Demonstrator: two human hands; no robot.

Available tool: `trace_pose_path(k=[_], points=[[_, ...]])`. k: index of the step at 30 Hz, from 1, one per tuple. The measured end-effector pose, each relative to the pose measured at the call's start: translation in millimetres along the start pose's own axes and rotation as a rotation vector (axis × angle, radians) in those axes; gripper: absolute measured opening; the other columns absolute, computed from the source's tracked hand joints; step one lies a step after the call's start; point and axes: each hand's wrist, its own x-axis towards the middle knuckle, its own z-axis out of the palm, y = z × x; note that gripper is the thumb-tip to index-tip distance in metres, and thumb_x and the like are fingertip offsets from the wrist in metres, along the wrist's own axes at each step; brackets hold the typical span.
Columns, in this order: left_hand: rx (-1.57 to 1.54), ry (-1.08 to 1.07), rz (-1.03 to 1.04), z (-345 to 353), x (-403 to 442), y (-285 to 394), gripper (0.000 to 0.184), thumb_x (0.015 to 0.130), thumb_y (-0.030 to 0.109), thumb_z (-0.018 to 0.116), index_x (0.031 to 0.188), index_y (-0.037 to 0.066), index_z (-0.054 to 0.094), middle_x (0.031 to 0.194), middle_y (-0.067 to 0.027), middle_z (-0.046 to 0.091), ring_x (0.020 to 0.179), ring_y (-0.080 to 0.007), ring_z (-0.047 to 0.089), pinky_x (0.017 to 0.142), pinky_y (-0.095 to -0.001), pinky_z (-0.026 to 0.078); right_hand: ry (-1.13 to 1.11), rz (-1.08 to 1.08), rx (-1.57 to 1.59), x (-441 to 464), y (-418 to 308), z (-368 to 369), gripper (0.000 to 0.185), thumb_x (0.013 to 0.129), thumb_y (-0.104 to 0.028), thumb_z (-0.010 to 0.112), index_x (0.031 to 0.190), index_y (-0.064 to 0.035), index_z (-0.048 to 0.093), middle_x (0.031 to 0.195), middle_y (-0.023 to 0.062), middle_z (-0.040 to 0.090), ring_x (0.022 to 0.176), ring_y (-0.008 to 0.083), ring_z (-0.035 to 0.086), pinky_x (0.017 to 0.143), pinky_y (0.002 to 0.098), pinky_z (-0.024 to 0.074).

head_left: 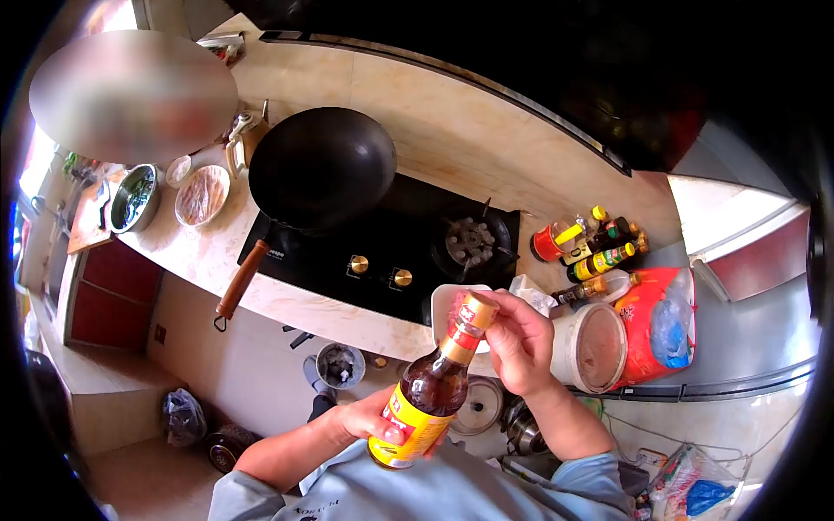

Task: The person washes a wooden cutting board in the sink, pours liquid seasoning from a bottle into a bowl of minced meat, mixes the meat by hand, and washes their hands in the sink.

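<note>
Holding: left hand [382,421] wrapped round bottle [426,399] label | right hand [521,343] clamped on gold cap [477,310] | bottle tilted, near side of stove [317,265] | wok [323,165] over stove's left, handle [243,278] jutting nearside | risk: weak left grip could drop bottle; stray left elbow could knock handle

one held bottle [429,387], one wok [321,165], two knobs [359,264]

On the gas stove [321,273] before us, our wok [321,165] sits left of the right burner [469,243]; the metal basin [135,201] lies further left, condiment bottles [601,260] right, our glass bottle [422,395] nearer us
</note>
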Motion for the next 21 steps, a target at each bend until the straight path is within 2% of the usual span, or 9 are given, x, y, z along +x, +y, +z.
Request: trace_pose_path(k=[5, 6, 9, 10, 13, 15, 16, 18, 21], points=[[0.154, 0.057, -0.048, -27.3, -36.2, 30.9, 0.073, 0.071, 0.032, 0.086, 0.127, 0.001, 0.051, 0.108, -0.0145, 0.063, 0.091, -0.0274, 0.067, 0.08, -0.0398, 0.055, 0.061, -0.068, -0.389, 27.8, 5.8, 30.7, 0.033, 0.095, -0.005, 0.062, 0.125, 0.0082, 0.061, 0.123, 0.0146, 0.062, 0.107, 0.0185, 0.064, 0.089, 0.0313, 0.0538], [0.187, 0.087, -0.078, -29.1, -44.2, 40.9, 0.072, 0.069, 0.033, 0.088, 0.124, 0.002, 0.053, 0.107, -0.0127, 0.065, 0.093, -0.0258, 0.068, 0.082, -0.0387, 0.056, 0.091, -0.096, -0.378, 35.7, 4.1, 42.7, 0.032, 0.092, -0.001, 0.062, 0.122, 0.0087, 0.064, 0.112, 0.0138, 0.067, 0.099, 0.0174, 0.066, 0.088, 0.0301, 0.054], [0.271, 0.104, -0.126, -35.4, -64.2, 63.4, 0.072, 0.068, 0.034, 0.09, 0.123, 0.002, 0.055, 0.106, -0.012, 0.067, 0.093, -0.0254, 0.069, 0.082, -0.0383, 0.057, 0.066, -0.101, -0.536, 46.9, -1.6, 63.3, 0.032, 0.091, 0.0, 0.062, 0.121, 0.008, 0.065, 0.102, 0.0122, 0.071, 0.09, 0.0154, 0.068, 0.084, 0.0285, 0.0545], [0.287, 0.126, -0.133, -35.0, -69.9, 66.9, 0.069, 0.068, 0.033, 0.09, 0.12, 0.002, 0.058, 0.105, -0.01, 0.069, 0.093, -0.0221, 0.07, 0.083, -0.0366, 0.057, 0.058, -0.115, -0.594, 50.7, -3.9, 68.5, 0.031, 0.089, -0.002, 0.064, 0.119, 0.007, 0.067, 0.095, 0.0126, 0.072, 0.083, 0.0165, 0.069, 0.079, 0.0293, 0.0546], [0.413, 0.206, -0.162, -26.2, -89.6, 79.0, 0.061, 0.069, 0.029, 0.09, 0.117, 0.003, 0.061, 0.105, -0.0079, 0.07, 0.093, -0.0178, 0.069, 0.084, -0.0341, 0.057, -0.001, -0.049, -0.808, 52.2, -16.8, 87.3, 0.033, 0.087, -0.005, 0.066, 0.118, 0.0064, 0.067, 0.096, 0.0145, 0.073, 0.081, 0.0197, 0.069, 0.075, 0.0313, 0.054], [0.582, 0.235, -0.046, -29.5, -103.4, 65.2, 0.055, 0.074, 0.027, 0.087, 0.117, 0.006, 0.062, 0.101, -0.004, 0.071, 0.089, -0.0133, 0.067, 0.083, -0.032, 0.056, 0.032, -0.21, -0.68, 50.6, -6.5, 103.5, 0.032, 0.084, -0.006, 0.069, 0.114, 0.0045, 0.069, 0.092, 0.0136, 0.073, 0.08, 0.0211, 0.069, 0.076, 0.0322, 0.0538], [0.597, 0.282, -0.036, -15.3, -105.1, 72.5, 0.057, 0.074, 0.027, 0.086, 0.119, 0.006, 0.06, 0.101, -0.0033, 0.069, 0.091, -0.0131, 0.066, 0.083, -0.0316, 0.056, 0.037, -0.186, -0.606, 43.6, -0.5, 105.0, 0.025, 0.086, -0.005, 0.07, 0.109, 0.0044, 0.067, 0.094, 0.0142, 0.071, 0.081, 0.0219, 0.069, 0.077, 0.0341, 0.0546], [0.669, 0.289, -0.015, -6.5, -107.6, 66.4, 0.064, 0.075, 0.032, 0.086, 0.124, 0.006, 0.055, 0.104, -0.004, 0.065, 0.093, -0.0141, 0.062, 0.084, -0.0316, 0.054, 0.088, -0.128, -0.344, 21.9, 17.2, 106.6, 0.032, 0.091, -0.004, 0.069, 0.119, 0.0055, 0.056, 0.1, 0.0156, 0.066, 0.09, 0.0212, 0.066, 0.083, 0.0351, 0.0542], [0.692, 0.317, 0.049, -5.5, -112.6, 37.9, 0.074, 0.075, 0.046, 0.085, 0.127, 0.005, 0.052, 0.108, -0.0057, 0.063, 0.095, -0.0153, 0.059, 0.086, -0.0316, 0.052, -0.05, -0.031, -0.135, 14.9, 16.5, 117.6, 0.031, 0.1, -0.015, 0.058, 0.123, 0.0049, 0.05, 0.1, 0.0173, 0.067, 0.089, 0.0201, 0.065, 0.082, 0.034, 0.0539]])
